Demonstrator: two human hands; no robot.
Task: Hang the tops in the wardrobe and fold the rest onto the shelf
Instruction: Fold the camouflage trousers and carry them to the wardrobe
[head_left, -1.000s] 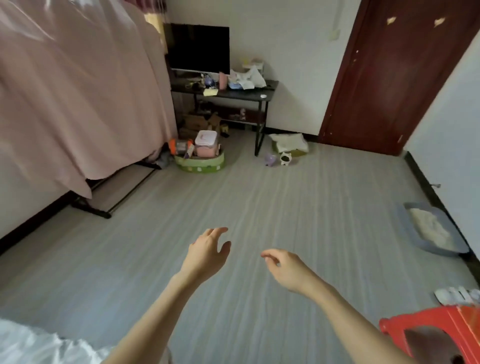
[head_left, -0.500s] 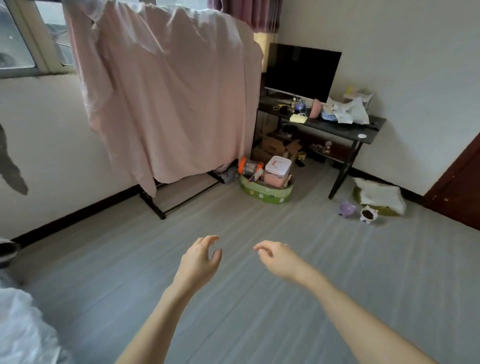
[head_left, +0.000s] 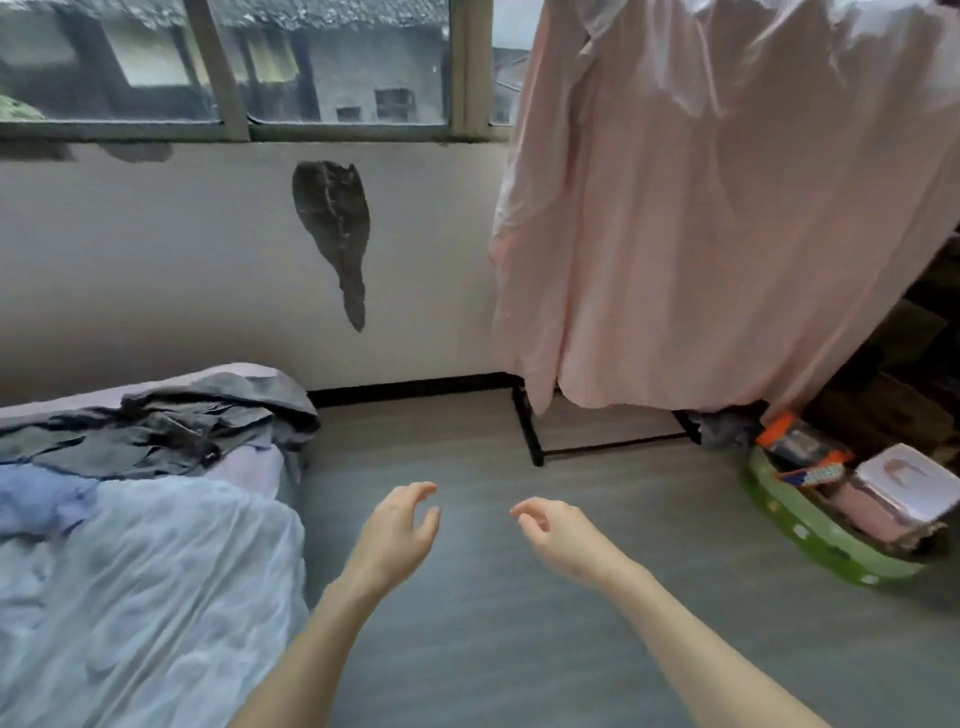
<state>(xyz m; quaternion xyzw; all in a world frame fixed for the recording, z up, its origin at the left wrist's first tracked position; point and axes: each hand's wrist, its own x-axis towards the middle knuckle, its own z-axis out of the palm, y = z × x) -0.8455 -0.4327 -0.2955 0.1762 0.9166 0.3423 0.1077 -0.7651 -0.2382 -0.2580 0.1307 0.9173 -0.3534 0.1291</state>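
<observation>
1. Bare and holding nothing: left hand and right hand, side by side above the grey floor, fingers loosely curled, thumbs apart from the fingers, a gap between the two.
2. Just left of the left forearm: bed under a pale blue sheer cover.
3. Heaped on the bed's far end: dark grey garments, rumpled, with a crumpled blue garment nearer on the left.
4. Ahead and to the right of the hands: black-framed rack standing on the floor, draped over with a large pink sheet hanging almost to the floor.
5. Far right on the floor: green oval tray with a pink lidded box and orange-capped items inside.
6. Behind the bed and rack: white wall with a dark patch of peeled paint, black skirting along its foot, and above it a window looking onto grey buildings.
</observation>
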